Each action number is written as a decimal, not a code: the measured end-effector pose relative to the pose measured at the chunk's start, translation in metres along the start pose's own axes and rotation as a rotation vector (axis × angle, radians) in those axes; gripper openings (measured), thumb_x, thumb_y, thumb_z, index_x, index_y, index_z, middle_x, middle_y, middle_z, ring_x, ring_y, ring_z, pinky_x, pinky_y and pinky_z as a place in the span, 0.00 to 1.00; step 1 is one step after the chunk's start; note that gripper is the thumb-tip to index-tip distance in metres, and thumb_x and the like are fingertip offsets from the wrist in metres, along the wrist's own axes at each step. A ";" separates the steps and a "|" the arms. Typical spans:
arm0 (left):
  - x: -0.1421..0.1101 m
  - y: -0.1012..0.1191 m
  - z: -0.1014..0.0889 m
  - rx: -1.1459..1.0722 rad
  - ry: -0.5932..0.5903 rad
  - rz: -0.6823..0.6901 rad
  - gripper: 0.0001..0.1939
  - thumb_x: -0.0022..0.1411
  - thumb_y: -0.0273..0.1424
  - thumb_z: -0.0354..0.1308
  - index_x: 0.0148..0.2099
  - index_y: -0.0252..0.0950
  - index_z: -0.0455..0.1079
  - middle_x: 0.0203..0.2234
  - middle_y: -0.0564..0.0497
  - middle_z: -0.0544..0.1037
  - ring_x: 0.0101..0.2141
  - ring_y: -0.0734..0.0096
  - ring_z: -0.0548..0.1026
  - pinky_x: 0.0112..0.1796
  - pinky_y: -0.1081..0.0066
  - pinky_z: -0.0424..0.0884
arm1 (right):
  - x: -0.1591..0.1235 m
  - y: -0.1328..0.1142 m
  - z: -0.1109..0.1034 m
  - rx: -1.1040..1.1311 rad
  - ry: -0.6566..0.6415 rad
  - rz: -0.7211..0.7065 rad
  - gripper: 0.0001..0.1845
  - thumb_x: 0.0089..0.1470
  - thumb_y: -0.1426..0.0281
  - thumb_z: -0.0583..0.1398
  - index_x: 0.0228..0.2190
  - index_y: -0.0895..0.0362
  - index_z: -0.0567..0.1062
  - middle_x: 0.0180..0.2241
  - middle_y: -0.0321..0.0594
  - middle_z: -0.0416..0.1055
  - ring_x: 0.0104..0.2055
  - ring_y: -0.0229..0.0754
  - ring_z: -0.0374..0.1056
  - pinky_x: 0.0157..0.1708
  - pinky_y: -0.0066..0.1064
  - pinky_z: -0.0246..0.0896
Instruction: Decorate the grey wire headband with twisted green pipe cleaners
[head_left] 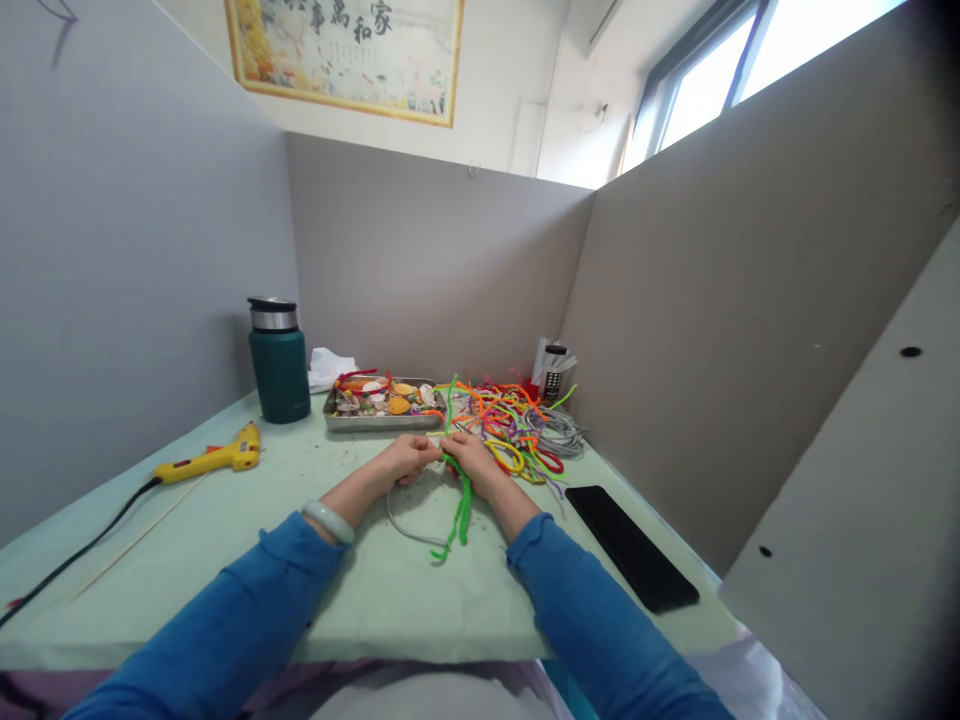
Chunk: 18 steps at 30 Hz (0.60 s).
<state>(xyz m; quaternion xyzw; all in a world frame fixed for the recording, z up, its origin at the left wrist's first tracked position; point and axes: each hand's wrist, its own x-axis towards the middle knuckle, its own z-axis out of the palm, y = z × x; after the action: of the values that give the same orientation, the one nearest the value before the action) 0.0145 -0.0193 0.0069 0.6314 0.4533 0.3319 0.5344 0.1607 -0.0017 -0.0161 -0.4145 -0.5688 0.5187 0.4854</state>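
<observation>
Both hands meet over the middle of the table. My right hand [470, 456] is closed on green pipe cleaners [464, 512]; one end stands up above the fingers, while fuzzy lengths hang below with a bent tip. Close against it, my left hand [409, 457] is pinched shut, its fingertips touching or nearly touching the right ones. A thin grey wire [403, 528] curves out from under my left fingers and runs to the lower end of the green pipe cleaners. The exact spot between the fingertips is hidden.
Behind the hands are a metal tray [360, 424] of shells and beads and a heap of colourful pipe cleaners [517, 425]. A green bottle [279, 365], a yellow glue gun [214, 460] with its cord and a thin stick [139, 538] are left; a black phone [631, 548] lies right. Grey partitions [435, 255] enclose the table.
</observation>
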 end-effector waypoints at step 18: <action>0.003 -0.003 0.001 0.034 -0.010 0.036 0.21 0.45 0.48 0.61 0.27 0.36 0.60 0.10 0.64 0.52 0.11 0.84 0.48 0.13 0.77 0.43 | 0.002 0.003 0.000 -0.178 0.030 -0.053 0.14 0.50 0.64 0.57 0.19 0.57 0.60 0.12 0.26 0.54 0.12 0.30 0.53 0.13 0.23 0.47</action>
<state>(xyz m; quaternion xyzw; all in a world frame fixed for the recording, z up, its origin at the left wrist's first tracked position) 0.0156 -0.0170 0.0037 0.6500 0.4448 0.3306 0.5199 0.1607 0.0002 -0.0187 -0.4486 -0.6160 0.4469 0.4686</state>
